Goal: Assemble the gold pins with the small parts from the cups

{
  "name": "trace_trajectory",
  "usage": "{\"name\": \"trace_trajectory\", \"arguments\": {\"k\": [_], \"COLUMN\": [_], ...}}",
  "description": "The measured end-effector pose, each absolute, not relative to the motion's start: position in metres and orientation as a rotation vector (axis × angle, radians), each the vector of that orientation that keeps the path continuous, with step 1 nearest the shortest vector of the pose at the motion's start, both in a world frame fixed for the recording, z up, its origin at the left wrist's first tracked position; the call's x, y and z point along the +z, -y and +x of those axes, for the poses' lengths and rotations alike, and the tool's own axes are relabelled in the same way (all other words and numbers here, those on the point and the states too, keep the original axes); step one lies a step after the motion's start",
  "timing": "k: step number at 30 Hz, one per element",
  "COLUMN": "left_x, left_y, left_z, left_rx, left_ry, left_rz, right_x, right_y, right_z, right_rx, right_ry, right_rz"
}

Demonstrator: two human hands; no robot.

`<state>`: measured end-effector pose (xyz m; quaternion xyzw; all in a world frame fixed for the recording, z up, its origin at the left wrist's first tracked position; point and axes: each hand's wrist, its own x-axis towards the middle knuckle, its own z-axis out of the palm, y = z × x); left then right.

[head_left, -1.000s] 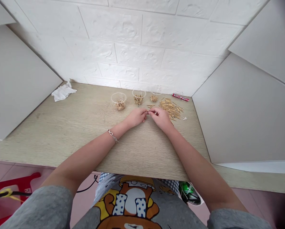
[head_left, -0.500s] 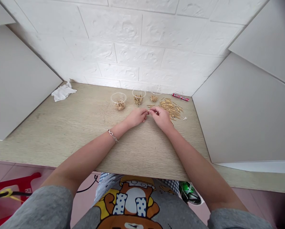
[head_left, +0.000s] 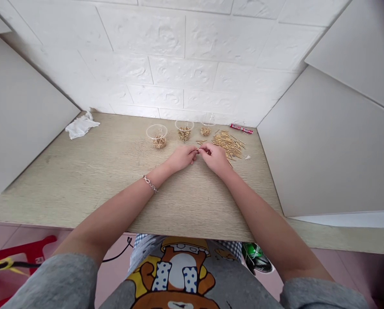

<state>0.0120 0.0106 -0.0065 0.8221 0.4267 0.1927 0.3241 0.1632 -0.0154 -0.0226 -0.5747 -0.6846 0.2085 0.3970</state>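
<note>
Your left hand [head_left: 182, 158] is curled, pinching one end of a thin, straight, gold-coloured stick [head_left: 198, 149] that looks like metal; your right hand [head_left: 216, 159] pinches by the other end; the stick sits between your two hands, over the pale wooden table [head_left: 192, 201], and your fingers hide most of it.

Think of your hands as the middle of a clock, with the white, brick-patterned wall [head_left: 166, 68] at twelve; a loose, gold-coloured pile of sticks [head_left: 227, 143] lies between two and three o'clock, just beside your right hand; a clear, round plastic cup [head_left: 157, 138] with small gold bits inside stands at ten, a second cup [head_left: 175, 125] at eleven, and a third cup [head_left: 207, 125] just past twelve.

The stick is likely very light and stiff; its shiny skin may be slippery, so it could roll or pop out; the best hold is probably near each end, with soft fingertips, squeezing just enough to stop it turning.
</note>
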Motion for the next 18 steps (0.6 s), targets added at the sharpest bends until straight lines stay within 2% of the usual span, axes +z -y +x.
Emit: {"name": "trace_trajectory", "arguments": {"k": [18], "left_x": [-0.0076], "left_y": [-0.0112], "left_z": [0.0123], "left_rx": [0.501], "left_ry": [-1.125], "left_rz": [2.189], "right_x": [-0.0209], "right_y": [0.0170], "right_z": [0.1616], "right_rx": [0.497], "right_ry": [1.728], "right_rz": [-1.449]}}
